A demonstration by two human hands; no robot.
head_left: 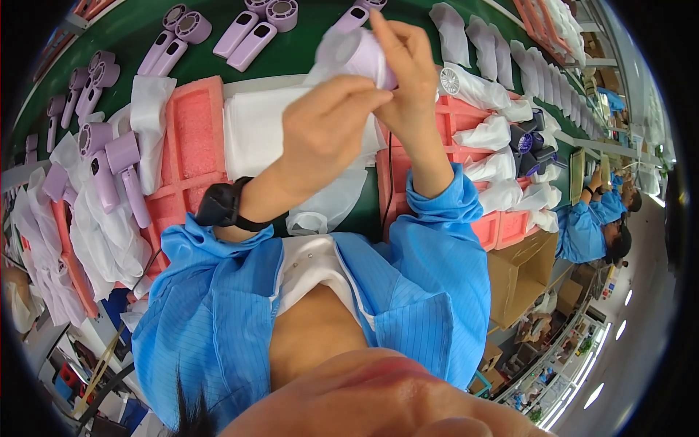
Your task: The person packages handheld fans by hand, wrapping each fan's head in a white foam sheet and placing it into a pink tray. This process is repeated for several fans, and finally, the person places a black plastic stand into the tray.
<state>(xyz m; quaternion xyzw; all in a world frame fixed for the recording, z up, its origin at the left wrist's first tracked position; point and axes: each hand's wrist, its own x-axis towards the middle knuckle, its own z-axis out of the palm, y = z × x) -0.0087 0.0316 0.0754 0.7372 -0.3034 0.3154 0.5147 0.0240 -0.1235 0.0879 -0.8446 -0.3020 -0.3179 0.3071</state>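
Note:
Over the far middle of the bench, both my hands are closed round a lilac handheld fan (373,61) wrapped in a thin translucent white bag (336,49). My right hand (411,76) grips it from the right, with its index finger raised along the side. With bent fingers, my left hand (324,124) pinches the bag at the fan's near edge; a black band circles that wrist. Motion smears the bag's left part, and my fingers hide some of the fan. Beneath my hands lies a stack of flat white bags (255,127).
Pink foam trays (195,124) flank the stack, the right one holding bagged fans (486,135) and dark ones (526,142). Lilac fans (247,40) lie in groups on the green bench (218,13). A cardboard box (520,280) stands at the right, near a person in blue (582,233).

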